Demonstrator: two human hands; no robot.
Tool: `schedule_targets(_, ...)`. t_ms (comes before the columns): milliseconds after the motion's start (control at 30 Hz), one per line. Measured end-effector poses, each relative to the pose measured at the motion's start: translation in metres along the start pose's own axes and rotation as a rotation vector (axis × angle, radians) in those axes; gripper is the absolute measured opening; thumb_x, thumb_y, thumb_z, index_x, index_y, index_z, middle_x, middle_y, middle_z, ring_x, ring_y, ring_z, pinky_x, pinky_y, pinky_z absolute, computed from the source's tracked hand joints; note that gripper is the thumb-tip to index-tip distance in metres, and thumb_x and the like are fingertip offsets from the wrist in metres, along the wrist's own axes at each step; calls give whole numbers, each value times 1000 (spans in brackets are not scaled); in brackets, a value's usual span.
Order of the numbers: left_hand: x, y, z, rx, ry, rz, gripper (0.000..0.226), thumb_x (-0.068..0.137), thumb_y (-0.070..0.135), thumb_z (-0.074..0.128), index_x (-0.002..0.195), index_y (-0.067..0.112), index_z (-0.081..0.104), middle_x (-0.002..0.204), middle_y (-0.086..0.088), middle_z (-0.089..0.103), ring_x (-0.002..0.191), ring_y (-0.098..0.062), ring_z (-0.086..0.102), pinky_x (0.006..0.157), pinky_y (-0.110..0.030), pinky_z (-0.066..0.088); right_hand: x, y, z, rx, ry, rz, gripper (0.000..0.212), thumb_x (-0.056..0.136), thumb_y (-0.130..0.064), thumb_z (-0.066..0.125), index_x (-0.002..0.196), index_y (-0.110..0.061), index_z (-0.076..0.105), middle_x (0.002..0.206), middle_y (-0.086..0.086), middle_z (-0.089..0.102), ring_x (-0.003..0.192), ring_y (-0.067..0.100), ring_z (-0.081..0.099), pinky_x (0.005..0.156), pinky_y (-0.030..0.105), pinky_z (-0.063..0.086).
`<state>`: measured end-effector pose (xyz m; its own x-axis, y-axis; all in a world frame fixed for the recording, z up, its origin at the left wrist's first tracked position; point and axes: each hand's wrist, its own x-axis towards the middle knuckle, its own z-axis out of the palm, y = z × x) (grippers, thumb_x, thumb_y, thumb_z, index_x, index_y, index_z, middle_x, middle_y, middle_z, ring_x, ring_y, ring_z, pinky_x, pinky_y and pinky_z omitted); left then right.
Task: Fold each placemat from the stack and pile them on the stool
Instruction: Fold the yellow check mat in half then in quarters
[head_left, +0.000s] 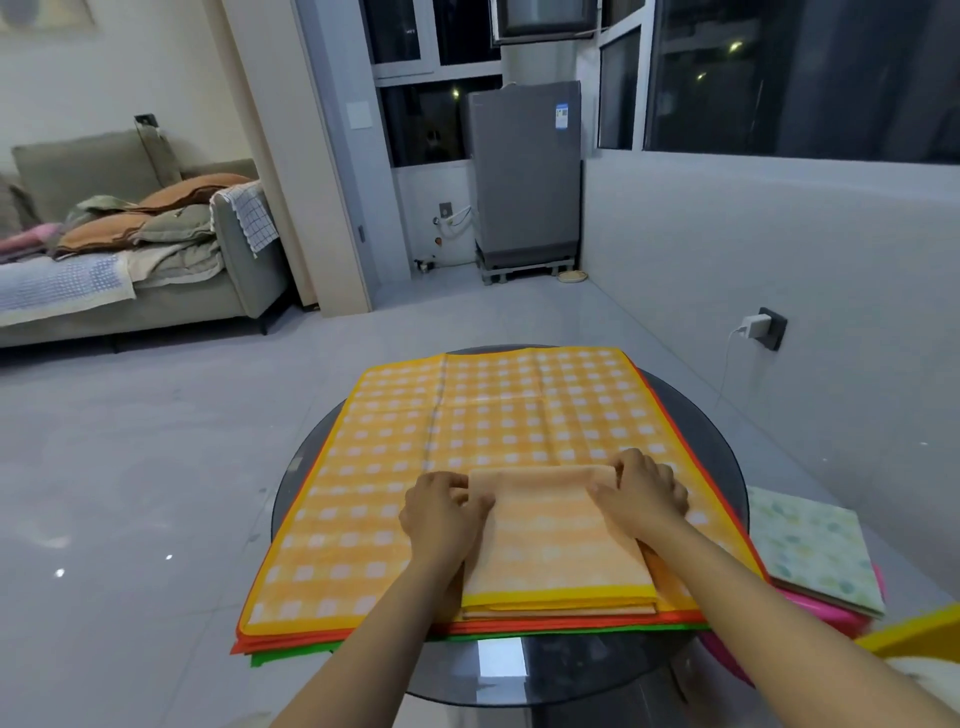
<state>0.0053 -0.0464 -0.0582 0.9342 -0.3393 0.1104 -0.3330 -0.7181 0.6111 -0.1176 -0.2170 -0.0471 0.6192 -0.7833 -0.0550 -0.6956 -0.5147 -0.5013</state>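
Folded placemat (556, 540) lies atop the stack (363, 519), its far corners pinched by left fingers (460, 491) and right fingers (618, 486).

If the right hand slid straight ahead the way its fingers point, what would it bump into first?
Probably the left hand. The right hand points leftward across the folded placemat, though depth is unclear.

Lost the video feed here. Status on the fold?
Left hand and right hand grip the folded placemat's far edge. It lies on the stack. Nothing in the way.
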Motion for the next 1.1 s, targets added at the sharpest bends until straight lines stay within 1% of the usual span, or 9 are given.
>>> schedule_targets(67,-2,6,-7,-210,-65,-87,17,77,41,72,77,26,64,92,3,66,84,-17,59,75,-32,44,-1,5,-9,158,-38,33,29,89,-44,53,111,-28,45,110,-2,49,108,24,45,90,33,39)
schedule_targets(167,-2,15,-19,-507,-172,-108,19,82,24,73,71,13,62,67,-2,61,51,-14,51,46,-22,41,-5,14,-27,437,-68,-14,25,89,-32,59,107,-17,50,93,-2,55,83,18,53,69,29,43)
schedule_targets(333,-1,59,-40,-649,-252,-30,19,84,19,70,73,7,61,66,-2,56,39,-8,45,40,-16,36,-8,28,-71,618,50,-89,22,84,-20,68,102,-12,60,95,9,62,69,15,53,59,25,41)
schedule_targets(400,-3,85,-44,-726,-281,-7,16,84,16,70,78,6,60,68,-3,57,37,-9,48,38,-15,34,-6,36,-93,632,115,-122,17,84,-21,68,98,-15,62,93,9,64,73,18,58,59,28,46)
schedule_targets(567,-6,152,-35,-871,-320,38,14,84,23,70,87,11,62,73,0,62,44,-12,59,40,-15,33,1,61,-152,642,264,-139,16,84,-23,67,95,-13,62,81,6,64,59,23,57,51,29,43)
schedule_targets(767,-12,228,5,-948,-388,129,17,88,31,65,85,15,65,83,-2,63,66,-17,63,55,-19,54,11,110,-203,762,378,-80,15,88,-21,63,94,-7,63,83,10,65,63,23,62,51,23,52)
schedule_targets(933,-17,280,62,-1010,-443,98,30,86,36,65,88,6,64,81,-5,64,77,-17,65,76,-30,56,30,165,-220,887,413,-31,14,87,-19,65,87,-5,64,83,13,66,70,19,66,67,25,59)
schedule_targets(1000,-19,293,89,-1023,-451,58,33,87,38,64,81,5,64,75,-3,62,78,-20,64,82,-34,55,37,188,-219,909,421,-5,19,87,-23,65,84,-4,65,82,12,67,74,19,68,75,29,59)
schedule_targets(1100,-21,303,135,-963,-446,24,22,87,27,64,73,10,61,71,-1,60,78,-22,60,80,-34,50,49,220,-209,929,433,71,22,86,-26,66,78,-6,66,77,7,68,78,21,69,82,33,53)
